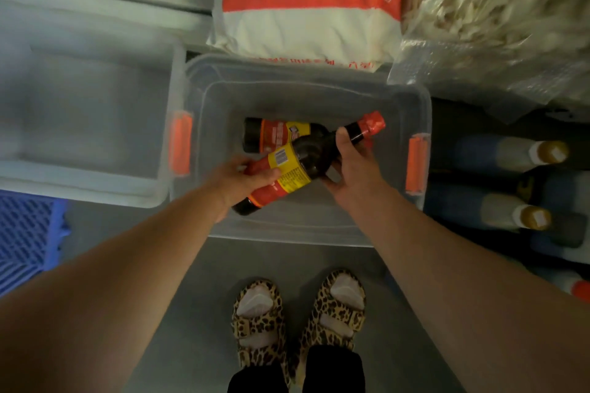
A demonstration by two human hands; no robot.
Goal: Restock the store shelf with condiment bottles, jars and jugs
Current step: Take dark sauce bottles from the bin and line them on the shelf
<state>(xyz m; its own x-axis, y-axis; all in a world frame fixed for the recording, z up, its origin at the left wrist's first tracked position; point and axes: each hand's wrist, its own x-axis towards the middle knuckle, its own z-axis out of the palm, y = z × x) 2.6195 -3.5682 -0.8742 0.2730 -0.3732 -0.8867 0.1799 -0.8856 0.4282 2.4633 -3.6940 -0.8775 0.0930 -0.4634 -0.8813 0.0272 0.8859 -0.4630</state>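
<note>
Nearest me are the person's feet in leopard-print sandals (297, 316) on the grey floor, and both bare forearms reach down and forward from there over a clear plastic storage bin (306, 226) with orange latches.

The left hand (238, 180) wraps the lower body of a dark sauce bottle (306, 159), fingers curled over the red-and-yellow label with the thumb on top. The right hand (354, 163) cups the bottle's shoulder from beneath, thumb laid along the neck just below the red cap seal. The bottle is tilted, base toward the person and cap pointing up and away, held just above the bin.

It looks like a full bottle, possibly glass: heavy for its size, rigid, smooth, and breakable if knocked. The label band and the neck give the surest grip, as both hands have it.

A second sauce bottle (274, 134) lies on its side on the bin floor, right behind the held one.

Farther off, a red-and-white flour sack (306, 9) stands beyond the bin, and light-capped bottles (510, 153) sit at the right.
</note>
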